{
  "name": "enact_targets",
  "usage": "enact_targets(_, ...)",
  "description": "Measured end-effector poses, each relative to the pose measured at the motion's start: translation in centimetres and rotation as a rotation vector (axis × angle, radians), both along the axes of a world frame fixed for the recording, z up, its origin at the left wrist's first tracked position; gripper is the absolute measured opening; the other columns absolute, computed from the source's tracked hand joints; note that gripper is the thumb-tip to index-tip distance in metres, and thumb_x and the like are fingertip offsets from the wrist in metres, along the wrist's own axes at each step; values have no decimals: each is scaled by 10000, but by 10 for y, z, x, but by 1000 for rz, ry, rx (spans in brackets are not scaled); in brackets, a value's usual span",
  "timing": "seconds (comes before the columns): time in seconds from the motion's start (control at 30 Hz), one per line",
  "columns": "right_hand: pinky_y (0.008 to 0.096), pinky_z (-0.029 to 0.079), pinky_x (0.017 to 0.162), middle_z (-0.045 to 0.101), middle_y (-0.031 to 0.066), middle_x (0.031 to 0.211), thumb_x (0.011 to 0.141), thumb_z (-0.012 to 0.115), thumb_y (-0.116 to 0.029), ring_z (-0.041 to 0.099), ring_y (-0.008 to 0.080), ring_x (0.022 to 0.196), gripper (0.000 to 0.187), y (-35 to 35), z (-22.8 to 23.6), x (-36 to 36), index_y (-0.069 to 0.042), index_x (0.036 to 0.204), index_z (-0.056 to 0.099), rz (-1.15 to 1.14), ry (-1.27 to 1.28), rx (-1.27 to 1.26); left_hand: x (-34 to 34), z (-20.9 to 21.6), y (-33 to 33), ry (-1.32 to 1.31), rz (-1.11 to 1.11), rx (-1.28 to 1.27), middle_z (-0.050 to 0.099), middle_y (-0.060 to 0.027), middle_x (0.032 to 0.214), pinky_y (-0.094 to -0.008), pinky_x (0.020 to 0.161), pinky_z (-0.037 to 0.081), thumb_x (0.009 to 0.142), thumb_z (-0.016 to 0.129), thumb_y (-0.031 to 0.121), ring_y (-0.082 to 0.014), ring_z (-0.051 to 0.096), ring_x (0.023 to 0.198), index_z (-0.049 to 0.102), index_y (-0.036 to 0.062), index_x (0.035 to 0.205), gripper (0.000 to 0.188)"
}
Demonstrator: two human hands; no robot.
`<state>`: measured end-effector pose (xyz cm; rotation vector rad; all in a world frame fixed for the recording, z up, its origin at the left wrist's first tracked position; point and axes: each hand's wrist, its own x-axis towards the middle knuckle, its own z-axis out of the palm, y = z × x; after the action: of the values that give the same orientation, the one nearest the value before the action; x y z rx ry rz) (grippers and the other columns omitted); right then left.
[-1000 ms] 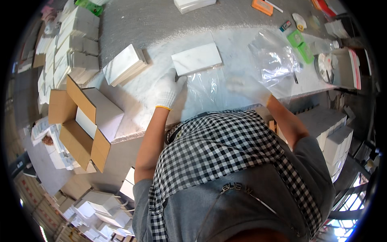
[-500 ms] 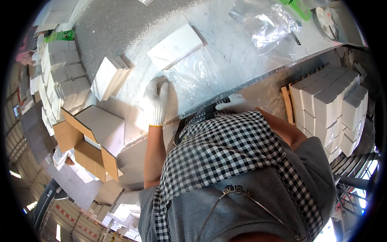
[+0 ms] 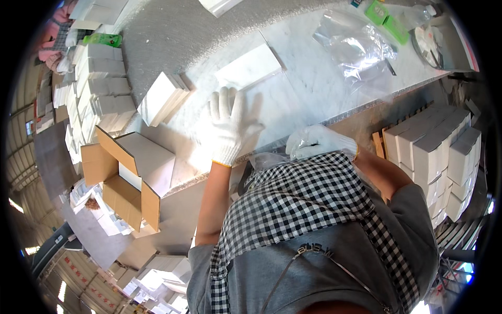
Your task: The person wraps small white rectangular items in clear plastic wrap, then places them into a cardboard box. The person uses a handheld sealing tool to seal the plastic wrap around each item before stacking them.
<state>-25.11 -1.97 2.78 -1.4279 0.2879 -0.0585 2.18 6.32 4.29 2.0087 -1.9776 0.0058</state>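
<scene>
My left hand point(image 3: 228, 125), in a white knitted glove, is open with its fingers spread above the pale marbled tabletop point(image 3: 298, 99). Its fingertips are close to a flat white rectangular slab point(image 3: 250, 67) lying there. At the table's front edge, my right hand point(image 3: 318, 142), gloved alike, has its fingers curled together. Clear plastic film point(image 3: 267, 160) shows beside those fingers, between the table edge and my checked apron; the right hand appears to grip it. How much film is in the grip is partly hidden.
A leaning stack of white slabs point(image 3: 163, 99) stands left of my left hand. Nearer is an open cardboard box point(image 3: 123, 196). Loose clear bags point(image 3: 358, 49) and green boxes point(image 3: 387, 21) lie at the far right. Stacked cartons point(image 3: 426, 141) stand on a pallet at right.
The clear film that lay on the table beside the slab has moved to the front edge by my waist. My left hand has spread its fingers. My right hand has come up into fuller view.
</scene>
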Motion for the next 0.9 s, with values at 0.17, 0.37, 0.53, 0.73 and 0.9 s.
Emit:
enact_targets(0.17, 347, 547, 949, 737, 136, 1161, 926, 724, -130, 681, 222, 1072, 207, -34, 62, 25, 33, 1037, 786, 10, 22, 414, 7, -15, -21, 133, -37, -76, 607, -160, 1346, -527, 1114, 414, 811, 822, 407, -471, 486, 1308, 687, 110, 1271, 563)
enact_targets(0.37, 350, 525, 1013, 691, 148, 1310, 987, 685, -262, 680, 242, 1141, 484, -135, 84, 108, 24, 1372, 619, -203, -343, -362, 39, -66, -55, 541, 117, -139, 691, -152, 1309, -414, 1033, 486, 968, 657, 225, -329, 611, 1223, 768, 87, 1169, 268)
enact_targets(0.53, 313, 544, 975, 704, 164, 1272, 1023, 659, -414, 704, 217, 1078, 533, -210, 85, 214, -25, 1386, 628, -334, -171, 89, 34, -52, -89, 860, 464, -79, 730, -218, 1126, -434, 931, 524, 982, 616, 298, -350, 698, 1003, 769, 53, 1118, 319)
enact_targets(0.73, 228, 554, 751, 740, 70, 1093, 975, 670, -551, 684, 100, 947, 655, -260, 79, 225, -72, 1419, 621, -544, 60, -166, 47, -69, -103, 722, 485, -34, 720, -242, 1023, -429, 933, 515, 948, 628, 268, -385, 681, 987, 771, 34, 1040, 289)
enact_targets(0.9, 353, 544, 896, 749, 131, 1154, 986, 628, -556, 705, 241, 1002, 644, -231, 28, 177, -21, 1343, 664, -548, 438, -787, 41, -77, -101, 777, 520, -122, 709, -252, 981, -442, 906, 510, 947, 619, 254, -387, 678, 956, 762, 16, 987, 280)
